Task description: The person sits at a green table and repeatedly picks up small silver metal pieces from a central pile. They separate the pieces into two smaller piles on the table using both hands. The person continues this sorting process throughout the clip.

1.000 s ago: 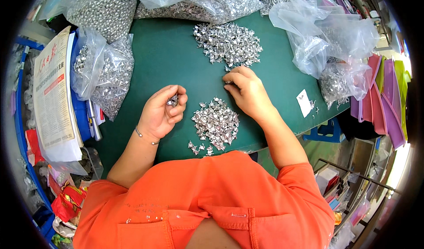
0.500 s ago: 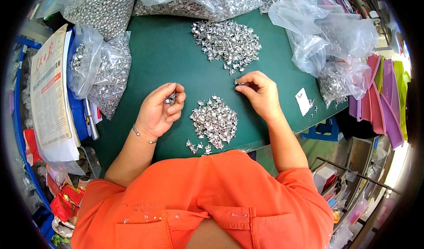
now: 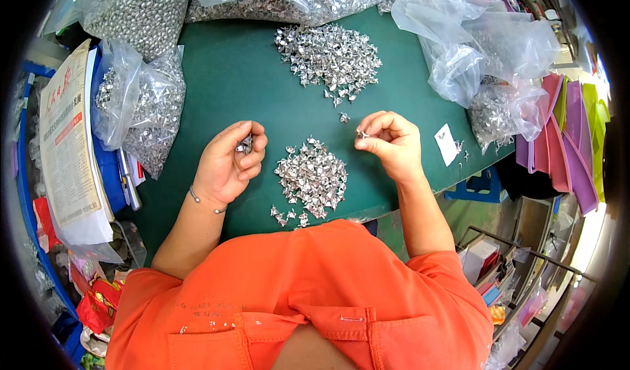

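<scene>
My left hand (image 3: 230, 160) is raised over the left of the green table, fingers curled around a small dark, shiny metal piece (image 3: 245, 145). Across from it, my right hand (image 3: 394, 143) pinches a small silvery metal piece (image 3: 361, 134) between thumb and forefinger. One loose metal piece (image 3: 344, 117) lies just beyond those fingertips. Between my hands and nearer to me is a heap of small pronged metal pieces (image 3: 314, 176), with several strays at its near left. A larger heap of similar pieces (image 3: 331, 58) lies farther back.
Clear bags of metal parts (image 3: 141, 15) crowd the back and left of the green table (image 3: 223, 81). More plastic bags (image 3: 505, 107) stand at right, near a small white card (image 3: 446, 144). A newspaper (image 3: 69, 140) stands at far left; purple and pink sheets (image 3: 558, 140) hang right.
My right hand has drawn slightly right and toward me, away from the loose piece, which now shows apart from the fingers. My left hand keeps its grip. The whole view has shifted slightly.
</scene>
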The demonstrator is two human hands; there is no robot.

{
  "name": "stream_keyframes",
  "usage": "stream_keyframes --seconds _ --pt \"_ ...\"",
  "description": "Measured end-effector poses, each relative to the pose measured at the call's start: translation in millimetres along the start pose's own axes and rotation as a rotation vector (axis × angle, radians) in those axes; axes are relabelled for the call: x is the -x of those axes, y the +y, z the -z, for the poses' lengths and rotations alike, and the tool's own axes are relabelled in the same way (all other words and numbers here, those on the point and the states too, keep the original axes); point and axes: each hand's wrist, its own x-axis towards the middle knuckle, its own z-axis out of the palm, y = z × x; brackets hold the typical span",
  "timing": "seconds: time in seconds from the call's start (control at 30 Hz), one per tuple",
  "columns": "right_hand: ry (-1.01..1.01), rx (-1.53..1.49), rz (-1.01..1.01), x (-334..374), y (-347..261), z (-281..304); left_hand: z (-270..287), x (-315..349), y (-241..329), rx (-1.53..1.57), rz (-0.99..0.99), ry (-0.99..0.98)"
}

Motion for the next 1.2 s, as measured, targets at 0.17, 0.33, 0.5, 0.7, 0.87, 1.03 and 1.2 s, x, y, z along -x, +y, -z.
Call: stream_keyframes --seconds 0.17,0.33,0.5,0.7,0.87,1.03,1.2 --pt "-0.079 0.685 0.115 -7.3 -12.8 -3.7 0.8 0.9 0.2 0.012 0.001 -0.018" --pt "0.093 1.196 0.423 -23.8 11.2 -10.9 -0.3 -0.1 0.6 0.011 0.006 -0.004" --pt "0.152 0.873 0.386 -11.6 11.9 -20.2 0.6 -0.3 -0.4 0.008 0.007 -0.007" --pt "-0.006 0.7 0.347 -7.2 -2.5 -22.5 0.8 0.2 0.0 0.009 0.007 -0.008" --pt "-0.182 0.867 0.321 -23.1 -10.7 -19.5 -0.3 0.2 -0.6 0.007 0.0 -0.014" --pt "0.091 1.225 0.374 -40.8 13.1 -20.2 -0.6 -0.2 0.9 0.016 0.003 -0.017" --pt "0.187 0.58 0.061 -30.8 14.5 -14.1 -1.2 0.1 0.3 0.009 0.006 -0.013"
